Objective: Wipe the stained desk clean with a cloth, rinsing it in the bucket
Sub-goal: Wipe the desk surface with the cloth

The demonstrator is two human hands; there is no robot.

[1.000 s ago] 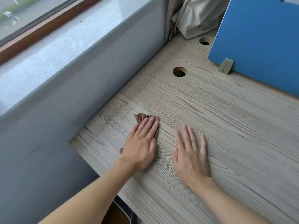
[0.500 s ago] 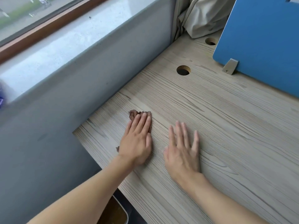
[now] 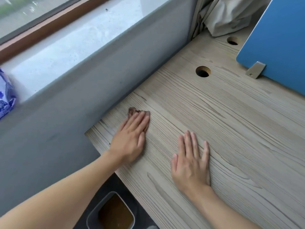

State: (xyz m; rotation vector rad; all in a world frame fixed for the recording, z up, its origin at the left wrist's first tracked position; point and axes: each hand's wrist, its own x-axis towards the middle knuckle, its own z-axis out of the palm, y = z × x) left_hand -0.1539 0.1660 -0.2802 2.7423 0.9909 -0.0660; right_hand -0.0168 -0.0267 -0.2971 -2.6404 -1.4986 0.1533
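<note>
Table [image 3: 231, 129] — wood-grain top; wipe along the grain in overlapping passes, pressing evenly. Blue partition [image 3: 277, 38], 2 o'clock: limits your stroke. Bucket [image 3: 88, 216], 6 o'clock below the table edge: murky water, ready for rinsing. Left hand [image 3: 132, 139]: fingers straight, together, pressing the brown cloth [image 3: 133, 111] flat, near the 9 o'clock edge. Right hand [image 3: 191, 162]: fingers straight, slightly apart, bracing on bare table. Cable hole [image 3: 203, 71], 12 o'clock — skirt it.

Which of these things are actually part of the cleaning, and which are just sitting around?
Part of the job: brown cloth, under the left hand; desk; bucket of brown water below.
Just lying about: blue partition; curtain; blue-patterned object on the sill.
</note>
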